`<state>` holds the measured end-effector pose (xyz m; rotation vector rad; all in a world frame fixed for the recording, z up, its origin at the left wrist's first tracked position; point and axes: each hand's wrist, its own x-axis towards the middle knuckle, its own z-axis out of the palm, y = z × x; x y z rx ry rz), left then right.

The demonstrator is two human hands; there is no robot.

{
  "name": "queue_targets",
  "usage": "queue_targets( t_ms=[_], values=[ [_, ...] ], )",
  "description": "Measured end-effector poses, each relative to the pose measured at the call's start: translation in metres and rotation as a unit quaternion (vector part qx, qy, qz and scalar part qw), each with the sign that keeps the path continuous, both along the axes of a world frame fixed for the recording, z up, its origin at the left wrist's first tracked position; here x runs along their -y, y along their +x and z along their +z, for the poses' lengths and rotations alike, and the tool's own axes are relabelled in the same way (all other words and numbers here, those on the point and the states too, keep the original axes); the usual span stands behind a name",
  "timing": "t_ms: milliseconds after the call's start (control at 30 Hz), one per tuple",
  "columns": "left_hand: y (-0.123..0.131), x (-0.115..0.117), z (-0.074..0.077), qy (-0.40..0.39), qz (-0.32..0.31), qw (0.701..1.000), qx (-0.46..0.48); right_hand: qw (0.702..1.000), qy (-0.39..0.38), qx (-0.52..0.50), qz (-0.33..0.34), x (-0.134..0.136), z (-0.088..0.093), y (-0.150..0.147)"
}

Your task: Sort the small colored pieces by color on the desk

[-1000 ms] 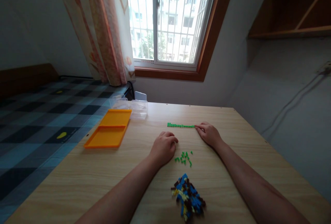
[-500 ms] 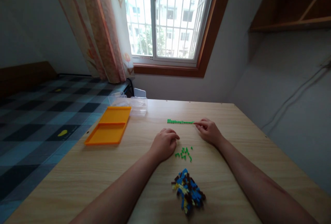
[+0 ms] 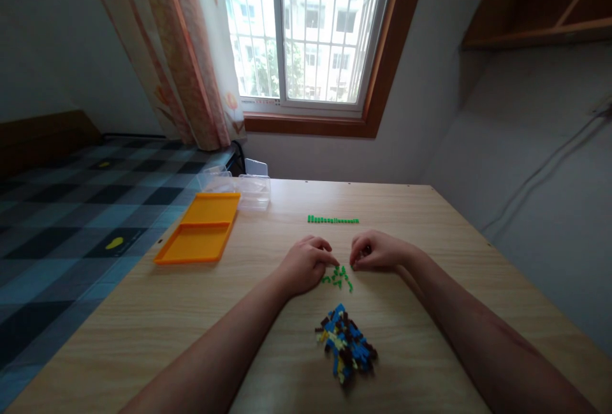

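Note:
A straight row of small green pieces (image 3: 333,219) lies on the wooden table (image 3: 430,312). Nearer to me, several loose green pieces (image 3: 339,277) are scattered between my hands. My left hand (image 3: 304,265) rests curled on the table, its fingertips at the left side of the loose pieces. My right hand (image 3: 375,251) has its fingers pinched together at the right side of them; what they hold, if anything, is too small to see. A heap of blue, brown and yellow pieces (image 3: 345,344) lies closer to me.
An orange tray (image 3: 201,229) with two compartments lies at the table's left edge, with clear plastic boxes (image 3: 243,188) behind it. A bed with a checked cover (image 3: 71,210) is to the left. A window and a curtain are behind the table.
My right hand has moved back from the right end of the green row to the loose green pieces. My left hand's fingers have reached towards the same pieces.

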<state>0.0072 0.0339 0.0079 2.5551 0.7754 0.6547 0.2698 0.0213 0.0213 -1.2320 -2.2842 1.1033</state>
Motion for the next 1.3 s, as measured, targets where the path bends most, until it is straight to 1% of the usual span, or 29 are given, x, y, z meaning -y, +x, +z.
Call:
queue_targets(
  t_ms=[100, 200, 267, 333, 400, 433, 533, 600, 733, 800, 867, 933, 1033, 1100, 1200, 1300],
  values=[
    [0.0, 0.001, 0.001, 0.008, -0.008, 1.0, -0.011, 1.0, 0.013, 0.003, 0.004, 0.001, 0.0, -0.002],
    [-0.001, 0.001, 0.001, 0.01, -0.014, 1.0, -0.012, 0.998, 0.041, 0.016, -0.039, 0.002, -0.005, -0.008],
    [-0.001, 0.001, 0.0, 0.009, -0.011, 1.0, -0.006, 0.99, 0.098, 0.027, -0.096, 0.003, -0.009, -0.015],
    [-0.002, 0.001, -0.001, 0.01, -0.01, 1.0, -0.003, 0.974, 0.167, 0.034, -0.147, 0.004, -0.013, -0.022],
    [-0.002, 0.001, -0.002, 0.01, -0.014, 1.0, -0.005, 0.966, 0.202, 0.029, -0.16, 0.005, -0.014, -0.027],
    [-0.002, 0.001, -0.002, 0.011, -0.017, 1.0, -0.007, 0.968, 0.199, 0.022, -0.151, 0.005, -0.014, -0.027],
    [-0.002, 0.0, -0.001, 0.013, -0.019, 1.0, -0.014, 0.983, 0.148, -0.001, -0.109, 0.006, -0.012, -0.026],
    [-0.001, 0.001, -0.001, 0.013, -0.012, 1.0, -0.012, 0.987, 0.124, -0.001, -0.097, 0.007, -0.009, -0.024],
    [0.0, 0.001, 0.0, 0.011, 0.014, 1.0, 0.001, 0.99, 0.115, 0.022, -0.076, 0.011, -0.004, -0.025],
    [0.0, 0.002, 0.001, 0.012, 0.015, 1.0, 0.0, 0.99, 0.115, 0.032, -0.071, 0.012, -0.004, -0.027],
    [0.0, 0.002, 0.001, 0.015, 0.012, 1.0, -0.005, 0.988, 0.12, 0.04, -0.084, 0.011, -0.004, -0.029],
    [0.001, 0.001, 0.001, 0.019, 0.019, 1.0, -0.011, 0.982, 0.136, 0.049, -0.12, 0.009, -0.006, -0.03],
    [0.001, -0.001, 0.0, 0.024, 0.049, 0.998, -0.016, 0.966, 0.169, 0.06, -0.186, 0.005, -0.01, -0.032],
    [0.002, -0.003, -0.002, 0.026, 0.068, 0.997, -0.01, 0.959, 0.18, 0.051, -0.214, 0.001, -0.012, -0.031],
    [0.002, -0.005, -0.006, 0.025, 0.086, 0.996, 0.006, 0.96, 0.171, 0.015, -0.219, -0.003, -0.015, -0.025],
    [0.003, -0.006, -0.008, 0.012, 0.106, 0.994, 0.026, 0.971, 0.144, -0.021, -0.188, -0.005, -0.017, -0.017]
  ],
)
